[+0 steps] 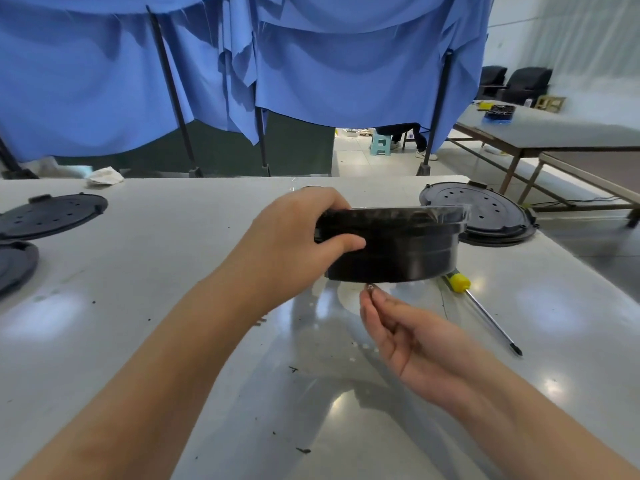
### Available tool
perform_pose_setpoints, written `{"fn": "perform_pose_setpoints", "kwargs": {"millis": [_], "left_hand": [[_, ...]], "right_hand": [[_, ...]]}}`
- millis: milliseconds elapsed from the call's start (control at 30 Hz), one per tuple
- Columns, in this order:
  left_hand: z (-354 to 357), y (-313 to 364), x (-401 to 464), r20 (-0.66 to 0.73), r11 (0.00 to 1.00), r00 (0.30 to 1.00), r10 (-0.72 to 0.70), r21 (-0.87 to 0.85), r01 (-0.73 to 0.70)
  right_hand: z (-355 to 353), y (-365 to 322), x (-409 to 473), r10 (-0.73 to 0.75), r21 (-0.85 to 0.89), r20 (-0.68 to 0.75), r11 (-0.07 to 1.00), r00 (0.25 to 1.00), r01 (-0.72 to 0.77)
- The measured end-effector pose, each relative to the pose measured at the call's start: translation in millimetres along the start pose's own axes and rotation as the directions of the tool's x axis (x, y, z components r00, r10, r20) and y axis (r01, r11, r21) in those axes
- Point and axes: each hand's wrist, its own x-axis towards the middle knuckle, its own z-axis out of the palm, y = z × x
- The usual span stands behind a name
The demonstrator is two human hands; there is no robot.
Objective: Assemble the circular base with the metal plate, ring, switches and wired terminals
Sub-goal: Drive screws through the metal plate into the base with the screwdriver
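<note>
My left hand (298,237) grips the left rim of a round black plastic container (398,247) and holds it lifted above the white table (173,271), its top edge carrying a clear film. Just below the container's bottom edge, my right hand (412,341) pinches a small metal screw (370,288) between thumb and fingertip. A shiny round metal plate (346,341) lies flat on the table under both hands. Its surface mirrors the ceiling lights.
A yellow-handled screwdriver (485,306) lies on the table to the right. A black circular base (485,213) sits at the back right, and two more black discs (52,213) lie at the far left. Blue curtains hang behind the table. Another table stands far right.
</note>
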Motion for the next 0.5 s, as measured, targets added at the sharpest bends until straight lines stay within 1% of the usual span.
{"fn": "perform_pose_setpoints", "kwargs": {"millis": [167,267,400,500], "left_hand": [[-1.8,7.3,13.5,0.005,0.997,0.998,-0.063,-0.04,0.063],[2.7,11.8,19.6,-0.052,0.991,0.994,-0.092,-0.101,0.086],[9.5,13.6,23.0,-0.147,0.961,0.972,-0.185,-0.235,0.147],[6.2,9.6,23.5,-0.172,0.934,0.956,-0.237,-0.31,0.176]], "right_hand": [[-0.6,-11.2,-2.4,-0.054,0.023,0.016,0.998,0.998,0.054],[-1.0,-16.1,-3.1,-0.11,-0.002,0.014,0.994,0.994,0.11],[0.0,-22.6,-3.2,-0.245,-0.096,0.014,0.965,0.969,0.246],[2.2,-25.5,-3.4,-0.369,-0.216,0.02,0.906,0.929,0.365]]}}
